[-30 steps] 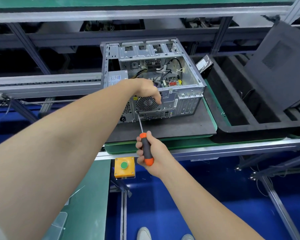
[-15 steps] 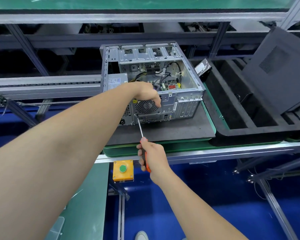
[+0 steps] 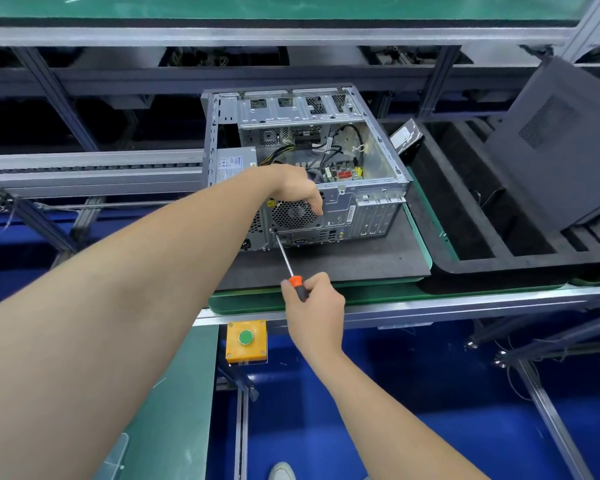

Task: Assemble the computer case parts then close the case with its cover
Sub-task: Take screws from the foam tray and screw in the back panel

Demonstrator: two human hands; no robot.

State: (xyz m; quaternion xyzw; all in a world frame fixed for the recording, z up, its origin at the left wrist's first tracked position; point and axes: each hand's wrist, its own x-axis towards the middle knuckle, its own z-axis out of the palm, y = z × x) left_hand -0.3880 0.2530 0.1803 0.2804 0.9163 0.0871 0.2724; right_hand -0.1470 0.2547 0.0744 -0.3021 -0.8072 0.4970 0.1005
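Two bare hands work on one computer case (image 3: 368,161), centre of frame. The case lies on its side, open face up, rear panel toward the camera, on a dark mat (image 3: 343,263). The mat sits on a green pallet (image 3: 378,294) at the worktop (image 3: 430,308) edge. Inside the case: black cables (image 3: 347,133), a board (image 3: 340,173) with red and yellow connectors, and a power supply (image 3: 231,164) at the left.

Left hand (image 3: 297,192): reaches in from lower left. Its fingers (image 3: 314,206) are pressed together and curled over the top edge of the rear panel, hanging in front of the round fan grille (image 3: 291,216). It holds the case there.

Right hand (image 3: 316,306): just below centre, fingers wrapped round the black-and-orange handle of a screwdriver (image 3: 284,254). The shaft slants up and to the left. The tip touches the rear panel at the lower left corner of the fan grille. Whether a screw sits under the tip: cannot tell, too small.

Cover (image 3: 561,150): a dark panel with a vent patch, upper right of frame. It leans tilted with its lower edge in a black foam tray (image 3: 499,258), well apart from the case. Hard drive (image 3: 407,138): stands tilted at the tray's far left corner, just beside the case's right wall.

Yellow box (image 3: 246,341) with a green button hangs under the worktop edge, lower centre. Blue floor (image 3: 413,393) lies below, with the tip of a light shoe (image 3: 282,472) at the bottom edge.
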